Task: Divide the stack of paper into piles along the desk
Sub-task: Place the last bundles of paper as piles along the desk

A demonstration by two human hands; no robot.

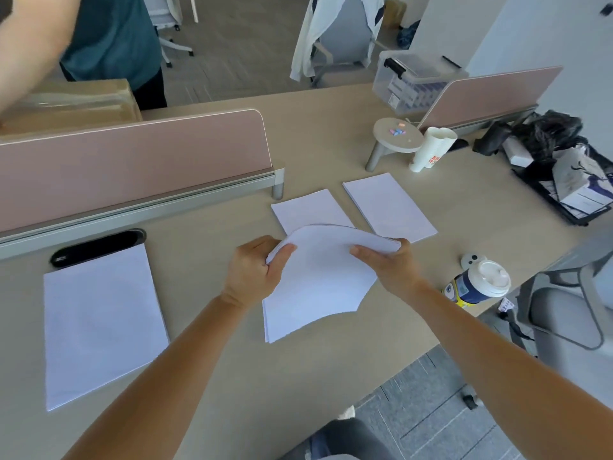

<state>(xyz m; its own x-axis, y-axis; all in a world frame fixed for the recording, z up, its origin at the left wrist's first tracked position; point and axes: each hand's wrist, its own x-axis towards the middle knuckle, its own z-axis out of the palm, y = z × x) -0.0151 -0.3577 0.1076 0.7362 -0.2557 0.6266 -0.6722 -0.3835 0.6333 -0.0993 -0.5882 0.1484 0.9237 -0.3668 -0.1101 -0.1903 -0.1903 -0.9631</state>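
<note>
A bent sheaf of white paper (318, 277) is held over the middle of the desk (331, 137). My left hand (255, 270) grips its far left corner, and my right hand (391, 263) grips its far right edge. The sheaf's near end rests on the desk. Behind it lies a flat paper pile (308, 207), partly covered by the sheaf. Another pile (388, 207) lies to its right. A larger pile (99, 323) sits at the left of the desk.
A black oval cable cover (96, 247) lies behind the left pile. Pink dividers (132, 161) bound the far side. A lidded cup (477, 287) sits near the right edge; paper cups (431, 147), a small stand (394, 137), a plastic box (411, 81) and a tray (564, 194) stand further back. Another person (99, 38) is at far left.
</note>
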